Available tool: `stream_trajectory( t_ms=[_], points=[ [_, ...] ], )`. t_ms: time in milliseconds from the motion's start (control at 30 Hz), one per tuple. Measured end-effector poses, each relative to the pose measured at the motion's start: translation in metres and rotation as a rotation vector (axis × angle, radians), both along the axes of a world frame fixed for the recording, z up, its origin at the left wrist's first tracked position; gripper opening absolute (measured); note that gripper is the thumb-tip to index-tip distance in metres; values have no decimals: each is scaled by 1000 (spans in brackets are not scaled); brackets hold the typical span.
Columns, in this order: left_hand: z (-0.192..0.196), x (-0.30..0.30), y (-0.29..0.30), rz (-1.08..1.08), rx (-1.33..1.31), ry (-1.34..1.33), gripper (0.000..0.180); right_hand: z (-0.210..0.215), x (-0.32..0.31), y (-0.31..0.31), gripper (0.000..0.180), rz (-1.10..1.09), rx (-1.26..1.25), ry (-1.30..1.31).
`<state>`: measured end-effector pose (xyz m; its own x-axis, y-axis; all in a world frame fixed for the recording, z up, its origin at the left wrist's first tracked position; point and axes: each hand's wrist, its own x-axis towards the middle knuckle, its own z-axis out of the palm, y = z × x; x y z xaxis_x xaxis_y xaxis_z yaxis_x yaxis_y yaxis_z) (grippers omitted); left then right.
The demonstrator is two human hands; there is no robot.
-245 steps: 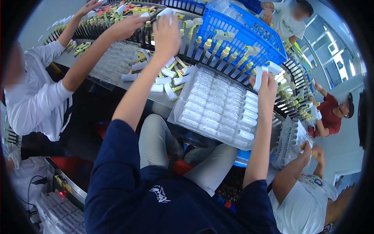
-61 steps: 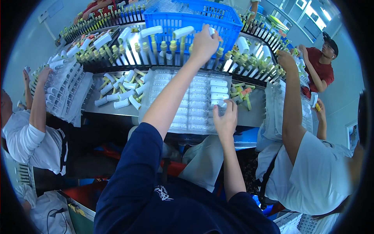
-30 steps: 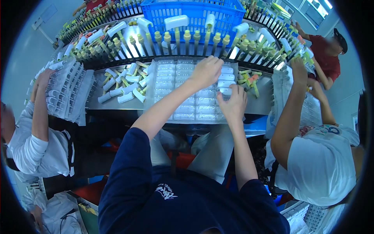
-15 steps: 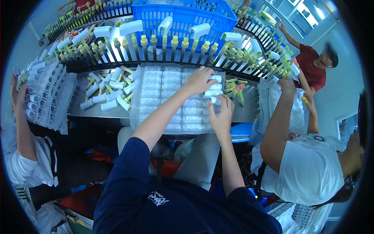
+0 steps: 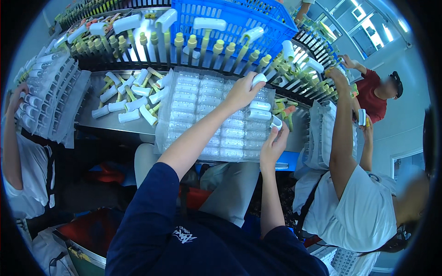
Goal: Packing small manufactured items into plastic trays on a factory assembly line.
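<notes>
Centre of frame: clear tray (image 5: pixel 193 115) lies flat on the bench, most pockets look empty. My left hand (image 5: pixel 241 92) is over the tray's upper right, fingers pinched on a white cap (image 5: pixel 258 79). My right hand (image 5: pixel 274 145) sits at the tray's right edge, thumb and fingers closed on another white piece (image 5: pixel 276 122), prob. a cap, view poor. Two caps (image 5: pixel 259 106) lie in pockets btwn the hands. Loose caps (image 5: pixel 131 99) at left of tray. Blue basket (image 5: pixel 239 23) at top. Co-worker's arm (image 5: pixel 343 124) at right.

Single head-worn fisheye view, steeply downward and forward over the clear tray (image 5: pixel 202 119), close, edges bent.
</notes>
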<state>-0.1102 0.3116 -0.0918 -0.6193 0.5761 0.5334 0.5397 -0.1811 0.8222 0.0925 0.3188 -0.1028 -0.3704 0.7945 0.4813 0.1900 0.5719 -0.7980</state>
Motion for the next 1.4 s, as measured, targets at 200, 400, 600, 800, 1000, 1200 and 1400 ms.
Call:
stream_trajectory(
  t_ms=[200,400,600,800,1000,1200,1400],
  points=[
    [5,-2,-2,-45,-69,-79,37,2,-5,2,39,5,85,-78],
    [4,-5,-3,-40,-71,-102,35,10,-10,-6,36,41,127,-175],
    [7,-1,-6,-43,-85,-137,36,7,-16,0,35,46,169,-261],
    [10,-2,-5,-29,-103,-124,38,5,-18,2,36,12,213,-289],
    [6,-4,-2,-13,-64,-115,39,6,-20,1,36,16,213,-287],
    [3,-5,-2,-30,-45,-108,39,5,-19,1,35,-5,254,-300],
    [5,-8,-5,-69,10,-172,36,1,-22,1,35,0,290,-276]
  ],
)
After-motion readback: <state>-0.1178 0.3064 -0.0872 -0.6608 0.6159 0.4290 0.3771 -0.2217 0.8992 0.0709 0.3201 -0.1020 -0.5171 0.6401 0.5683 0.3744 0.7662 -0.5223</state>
